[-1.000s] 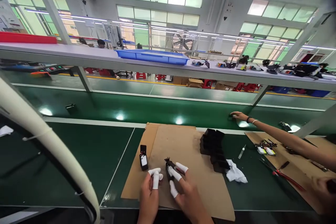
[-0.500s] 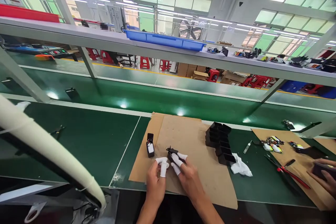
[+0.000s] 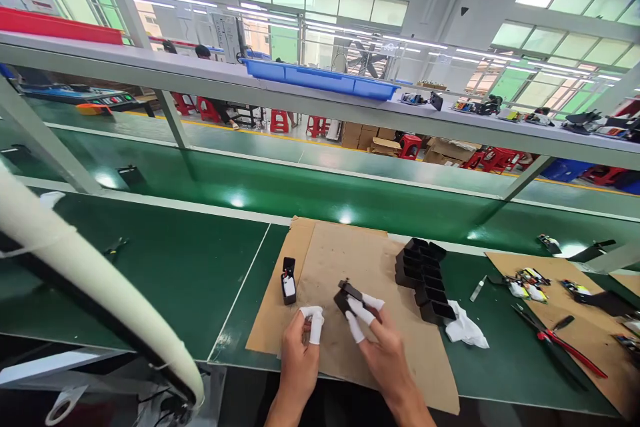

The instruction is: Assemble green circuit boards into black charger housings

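White finger cots cover several fingertips of both hands. My right hand (image 3: 384, 344) grips a small black plastic box (image 3: 345, 298), tilted above the cardboard sheet (image 3: 350, 363). Thumb and fingers of my left hand (image 3: 301, 355) are pinched together close to the sheet's near edge; whatever they hold, if anything, is too small to make out. Beyond the left hand stands another black box (image 3: 289, 288), its lid up and a white piece inside. To the right, several open black boxes (image 3: 424, 277) sit in a cluster on the cardboard.
A crumpled white cloth (image 3: 465, 327) and a small tube (image 3: 478, 288) lie right of the cardboard. Red-handled pliers (image 3: 550, 337) and circuit parts (image 3: 527, 285) are farther right. A thick pale hose (image 3: 100, 273) slants across the left; small cutters (image 3: 116, 247) lie behind it.
My right hand has carried the black box to the right, away from my left hand, which stays pinched. Another person's hand at the right edge has gone from view.
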The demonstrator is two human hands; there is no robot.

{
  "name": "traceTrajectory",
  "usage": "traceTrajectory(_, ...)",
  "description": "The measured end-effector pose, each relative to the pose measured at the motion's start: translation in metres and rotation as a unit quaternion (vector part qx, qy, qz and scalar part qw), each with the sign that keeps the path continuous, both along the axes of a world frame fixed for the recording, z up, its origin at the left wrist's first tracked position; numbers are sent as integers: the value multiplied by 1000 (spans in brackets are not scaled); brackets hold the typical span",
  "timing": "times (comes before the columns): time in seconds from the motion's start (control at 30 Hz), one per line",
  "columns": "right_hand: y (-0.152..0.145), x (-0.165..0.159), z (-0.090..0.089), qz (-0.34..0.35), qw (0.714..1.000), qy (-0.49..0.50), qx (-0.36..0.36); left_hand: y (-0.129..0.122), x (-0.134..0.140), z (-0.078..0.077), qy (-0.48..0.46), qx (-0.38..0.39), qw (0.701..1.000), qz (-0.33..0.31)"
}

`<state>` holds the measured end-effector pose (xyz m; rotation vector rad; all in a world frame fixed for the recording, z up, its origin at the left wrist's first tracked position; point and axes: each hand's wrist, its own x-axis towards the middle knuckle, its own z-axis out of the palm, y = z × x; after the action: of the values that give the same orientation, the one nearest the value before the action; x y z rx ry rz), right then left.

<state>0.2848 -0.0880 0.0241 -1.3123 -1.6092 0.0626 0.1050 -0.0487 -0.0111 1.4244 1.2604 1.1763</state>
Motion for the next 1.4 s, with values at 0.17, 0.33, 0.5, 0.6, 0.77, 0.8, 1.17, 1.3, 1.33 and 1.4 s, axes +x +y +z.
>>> traceTrajectory(0.17, -18, 9, -13, -2, 997, 5, -74, 0, 6, 8, 45, 14, 999, 4)
traceTrajectory(0.33, -20, 7, -34, -1, 996, 11, -88, 0, 7, 10, 55, 12, 998, -3)
traceTrajectory(0.5, -20, 11, -7, -45, 997, 39, -42, 0, 5, 7, 49, 11, 999, 6)
traceTrajectory(0.6, -23, 12, -7, -40, 997, 12, -60, 0, 6, 8, 46, 18, 999, 10)
traceTrajectory(0.77, -25, 8, -32, -2, 992, 36, -119, 2, 8, 8, 58, 25, 998, 8)
traceTrajectory(0.8, -25, 7, -35, 0, 989, 67, -135, 2, 8, 7, 59, 25, 998, 7)
traceTrajectory(1.17, -57, -14, 7, 27, 745, 646, -163, 0, 8, 5, 54, 12, 998, -9)
traceTrajectory(1.3, -61, -17, 16, 52, 730, 659, -176, 0, 9, 4, 50, 9, 999, -14)
traceTrajectory(1.33, -61, -17, 16, 52, 731, 657, -174, 0, 9, 5, 49, 11, 999, -14)
traceTrajectory(1.4, -61, -16, 15, 49, 738, 650, -172, -1, 9, 5, 48, 17, 999, -14)
